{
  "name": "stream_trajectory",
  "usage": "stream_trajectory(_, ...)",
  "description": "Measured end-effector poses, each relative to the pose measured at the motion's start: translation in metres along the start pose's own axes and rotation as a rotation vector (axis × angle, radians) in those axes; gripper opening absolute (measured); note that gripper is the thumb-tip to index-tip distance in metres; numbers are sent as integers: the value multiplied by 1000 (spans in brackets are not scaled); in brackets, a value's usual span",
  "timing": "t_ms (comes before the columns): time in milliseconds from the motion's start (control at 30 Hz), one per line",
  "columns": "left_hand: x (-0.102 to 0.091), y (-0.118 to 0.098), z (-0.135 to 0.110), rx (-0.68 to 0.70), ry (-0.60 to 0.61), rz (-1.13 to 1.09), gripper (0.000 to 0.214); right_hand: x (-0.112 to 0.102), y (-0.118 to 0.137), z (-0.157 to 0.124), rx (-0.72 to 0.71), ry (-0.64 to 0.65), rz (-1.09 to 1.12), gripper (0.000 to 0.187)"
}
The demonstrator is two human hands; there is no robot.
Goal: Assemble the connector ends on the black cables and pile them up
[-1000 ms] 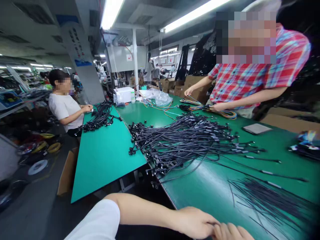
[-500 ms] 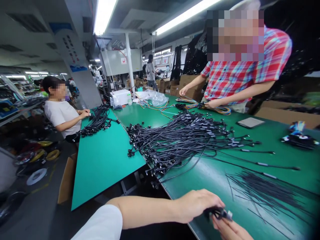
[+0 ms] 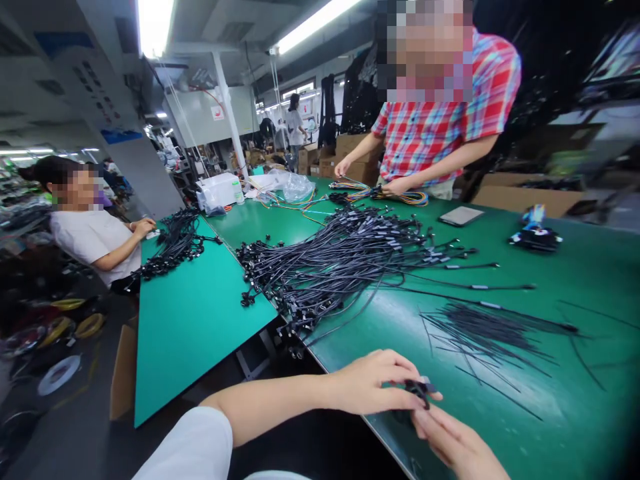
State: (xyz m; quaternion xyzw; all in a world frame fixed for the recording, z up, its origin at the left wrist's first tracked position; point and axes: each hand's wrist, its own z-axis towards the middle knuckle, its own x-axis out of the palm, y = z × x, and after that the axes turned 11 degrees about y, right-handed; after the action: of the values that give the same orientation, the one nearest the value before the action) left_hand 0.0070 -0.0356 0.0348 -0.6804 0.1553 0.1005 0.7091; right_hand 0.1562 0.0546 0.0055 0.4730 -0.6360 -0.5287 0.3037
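Far left, a seated co-worker (image 3: 90,233) in a white T-shirt, one hand just beside the end of a loose bundle of black cables (image 3: 173,243), laid along a bright green table (image 3: 195,320). Next along, on a darker green bench (image 3: 575,400), a big tangled heap of black cables (image 3: 325,267), glossy and thin, with small plugs clustered at the near ends (a heap that looked ready to snag on itself if pulled).

Low in the view, the left hand (image 3: 373,385) curled inward, fingers and thumb pinching a small black plug (image 3: 417,392) with a short tail of cable, held just above the bench edge. Below it, the right hand (image 3: 450,443) reached up with its fingers close together (whether they touched the plug, impossible to tell). Looked light and hard-shelled, that plug, with a limp cable behind it; best gripped by the plastic body rather than the flexible cable, since a smooth shell that small could easily slip.

Beyond, a co-worker in a plaid shirt (image 3: 425,133) held a bunch of multicoloured wires (image 3: 400,195) at the far end of the bench. To the right lay a flat grey pad (image 3: 461,215), a spray of thin black wires (image 3: 480,327) and, farther along, a black-and-blue clump (image 3: 535,233).
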Motion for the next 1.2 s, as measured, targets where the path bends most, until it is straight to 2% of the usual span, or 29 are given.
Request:
stream_trajectory(67,-1,-6,-4,88,38,100,30,-8,-3,1,49,-4,281,46)
stream_trajectory(133,1,-5,-6,168,61,94,37,-12,-1,-2,52,11,504,48)
stream_trajectory(233,4,0,-10,205,51,-32,39,-12,8,-9,-7,-3,576,53)
stream_trajectory(267,4,3,-10,173,66,-104,36,-12,11,-11,-42,-45,509,52)
stream_trajectory(333,4,10,-9,81,108,-297,26,-12,12,-13,-119,-159,217,46)
stream_trajectory(400,7,17,-5,-39,46,-447,24,-11,11,-16,-203,-212,-149,40)
stream_trajectory(467,16,19,-2,-131,-21,-528,32,-7,8,-17,-295,-210,-482,38)
stream_trajectory(533,29,16,3,-146,-36,-627,43,-2,7,-18,-326,-268,-787,36)
stream_trajectory(600,41,11,10,-110,-60,-762,51,3,7,-16,-275,-390,-1033,31)
stream_trajectory(667,50,6,18,-89,-137,-861,56,8,7,-12,-215,-450,-1113,31)
stream_trajectory(767,55,2,28,-100,-221,-888,55,20,3,-4,-184,-430,-1004,37)
stream_trajectory(833,55,3,32,-106,-218,-898,55,26,-3,0,-170,-457,-966,39)
stream_trajectory(933,50,10,35,-121,-131,-909,58,21,-15,4,-143,-495,-993,35)
stream_trajectory(1000,42,16,35,-126,-79,-826,62,9,-23,3,-116,-484,-1029,31)
stream_trajectory(1100,29,25,38,-35,-101,-582,69,-9,-35,-3,-101,-485,-1148,25)
stream_trajectory(1133,26,27,40,-4,-106,-501,66,-13,-39,-5,-106,-487,-1196,24)
stream_trajectory(1200,24,32,44,-10,-99,-369,47,-17,-47,-11,-123,-485,-1287,22)
